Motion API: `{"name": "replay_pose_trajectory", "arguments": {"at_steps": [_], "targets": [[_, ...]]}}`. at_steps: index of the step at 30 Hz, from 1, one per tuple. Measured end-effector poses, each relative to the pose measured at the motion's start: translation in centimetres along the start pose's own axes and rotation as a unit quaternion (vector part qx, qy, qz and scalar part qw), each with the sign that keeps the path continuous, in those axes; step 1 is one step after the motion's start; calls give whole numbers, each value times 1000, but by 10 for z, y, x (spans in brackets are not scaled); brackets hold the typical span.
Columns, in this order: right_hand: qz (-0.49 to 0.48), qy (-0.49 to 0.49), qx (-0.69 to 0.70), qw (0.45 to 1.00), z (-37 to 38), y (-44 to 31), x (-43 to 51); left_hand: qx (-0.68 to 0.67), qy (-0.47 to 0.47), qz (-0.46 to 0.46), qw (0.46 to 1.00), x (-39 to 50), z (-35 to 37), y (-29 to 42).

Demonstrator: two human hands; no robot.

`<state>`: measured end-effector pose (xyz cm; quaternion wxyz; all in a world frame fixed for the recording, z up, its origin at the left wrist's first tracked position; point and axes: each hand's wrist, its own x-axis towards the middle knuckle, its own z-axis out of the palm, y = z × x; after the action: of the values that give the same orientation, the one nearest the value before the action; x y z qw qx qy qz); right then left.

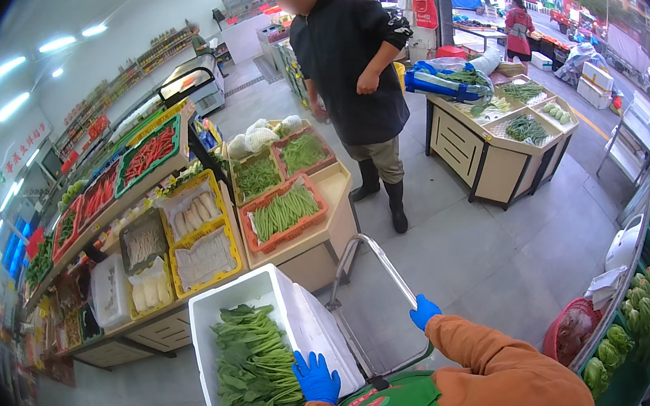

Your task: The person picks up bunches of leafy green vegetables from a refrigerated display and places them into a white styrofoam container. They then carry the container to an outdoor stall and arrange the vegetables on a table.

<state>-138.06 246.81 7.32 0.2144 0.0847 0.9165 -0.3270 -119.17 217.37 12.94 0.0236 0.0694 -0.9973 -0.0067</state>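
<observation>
A white foam box (202, 361) stands in front of me, with a pile of leafy green vegetables (253, 361) inside. My left hand (318, 378), in a blue glove, lies on the box's near right edge with its fingers spread. The blue-gloved right hand (424, 311) is closed around the metal tube handle (382, 256) of a trolley. This handle rises just right of the box, whose side hides the join below. More white foam (322, 335) shows between the box's opening and the trolley frame.
Ahead stands a person in a dark jacket (346, 68). Close beyond the box is a vegetable stand (325, 203) bearing an orange basket of green beans (284, 213). Another display stand (457, 152) is at right, and a red basket (573, 325) sits near the right-hand shelf.
</observation>
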Motion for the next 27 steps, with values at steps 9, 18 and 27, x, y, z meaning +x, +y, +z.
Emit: {"name": "replay_pose_trajectory", "arguments": {"at_steps": [9, 18, 27], "targets": [[-25, 7, 9, 1000, 9, 9, 3, 7, -10, -14, 1000, -5, 4, 0], [-28, 51, 39, 998, 18, 5, -1, 76, -3, 14, 997, -7, 28, -13], [-48, 6, 20, 999, 49, 80, 56, 9, -2, -21, 1000, -1, 20, 6]]}}
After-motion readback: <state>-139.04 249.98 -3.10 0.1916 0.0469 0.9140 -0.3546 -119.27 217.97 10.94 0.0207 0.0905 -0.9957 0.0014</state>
